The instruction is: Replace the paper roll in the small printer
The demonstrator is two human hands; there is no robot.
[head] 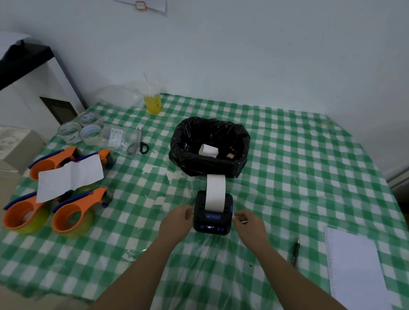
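Note:
A small black printer (pixel 213 222) with blue buttons and a lit display stands on the green checked table (pixel 287 171). A white paper strip (pixel 215 191) comes out of its top and curls away from me toward a bin. My left hand (pixel 177 218) rests against the printer's left side, fingers curled on its edge. My right hand (pixel 248 221) is at the printer's right side with the fingertips pinched near its corner. A used paper roll (pixel 208 150) lies inside the bin lined with a black bag (pixel 210 146) just behind the printer.
Three orange tape dispensers (pixel 72 215) and a white sheet (pixel 70 177) lie at the left. Clear tape rolls (pixel 81 129), scissors (pixel 138 145) and a yellow drink (pixel 153 103) sit at the back. A pen (pixel 295 252) and notepad (pixel 354 270) lie at the right.

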